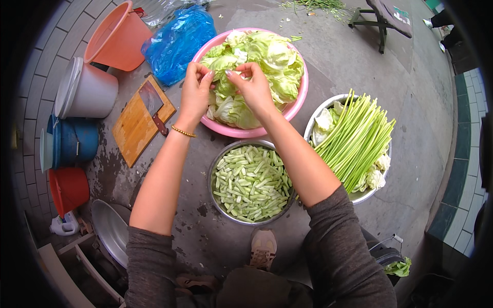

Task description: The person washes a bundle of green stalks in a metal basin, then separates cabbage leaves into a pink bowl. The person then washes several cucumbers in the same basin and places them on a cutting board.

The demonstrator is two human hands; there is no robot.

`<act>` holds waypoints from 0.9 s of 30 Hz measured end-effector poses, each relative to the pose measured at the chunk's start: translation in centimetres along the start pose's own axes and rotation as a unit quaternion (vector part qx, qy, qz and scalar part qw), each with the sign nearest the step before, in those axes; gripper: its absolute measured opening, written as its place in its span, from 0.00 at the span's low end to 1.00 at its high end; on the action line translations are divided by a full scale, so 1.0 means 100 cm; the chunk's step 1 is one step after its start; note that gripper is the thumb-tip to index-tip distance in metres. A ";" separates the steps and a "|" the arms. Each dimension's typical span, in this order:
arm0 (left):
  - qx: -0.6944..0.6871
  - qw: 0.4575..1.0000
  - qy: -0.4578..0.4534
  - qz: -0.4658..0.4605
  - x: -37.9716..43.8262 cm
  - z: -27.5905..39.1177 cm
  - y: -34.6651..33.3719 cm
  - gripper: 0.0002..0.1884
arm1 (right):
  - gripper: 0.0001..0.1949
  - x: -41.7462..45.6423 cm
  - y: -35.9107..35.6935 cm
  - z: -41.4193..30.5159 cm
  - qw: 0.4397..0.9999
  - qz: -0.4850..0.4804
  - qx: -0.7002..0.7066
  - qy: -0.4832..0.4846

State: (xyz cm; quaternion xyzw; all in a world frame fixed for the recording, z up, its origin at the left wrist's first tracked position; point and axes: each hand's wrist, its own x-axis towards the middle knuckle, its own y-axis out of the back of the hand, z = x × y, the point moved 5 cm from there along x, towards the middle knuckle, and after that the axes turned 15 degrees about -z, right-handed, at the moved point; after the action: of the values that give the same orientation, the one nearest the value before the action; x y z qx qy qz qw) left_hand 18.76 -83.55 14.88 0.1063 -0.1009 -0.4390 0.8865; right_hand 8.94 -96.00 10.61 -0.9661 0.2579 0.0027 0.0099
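Torn pale-green leaves [275, 57], apparently lettuce, fill a pink plastic basin [302, 86] in front of me. Over its near left part, my left hand [198, 90] pinches a leaf [220, 79] between thumb and fingers. My right hand [252, 84] pinches the same leaf from the other side, its thumb close to the left one. Exactly where the leaf's edges run among those below, I cannot tell. Below my wrists stands a metal bowl [212, 192] of cut green pieces [252, 183], perhaps beans.
Right, a metal basin [364, 198] holds long green stalks [350, 142] over leaves. Left lies a cleaver [152, 102] on a wooden cutting board [134, 131], near a blue plastic bag [181, 44] and several buckets [92, 90]. A folding stool [385, 19] and a person's legs [443, 29] are beyond.
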 end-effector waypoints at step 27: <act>0.219 0.969 -0.035 -0.111 0.004 0.018 0.009 0.13 | 0.17 0.013 -0.007 -0.031 0.986 -0.141 0.051 -0.070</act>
State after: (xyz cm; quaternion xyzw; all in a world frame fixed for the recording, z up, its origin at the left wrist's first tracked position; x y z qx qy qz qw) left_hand 19.14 -83.50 16.92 0.2926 -0.2129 -0.5050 0.7836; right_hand 10.40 -96.08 13.67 -0.9884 0.1179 0.0557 0.0780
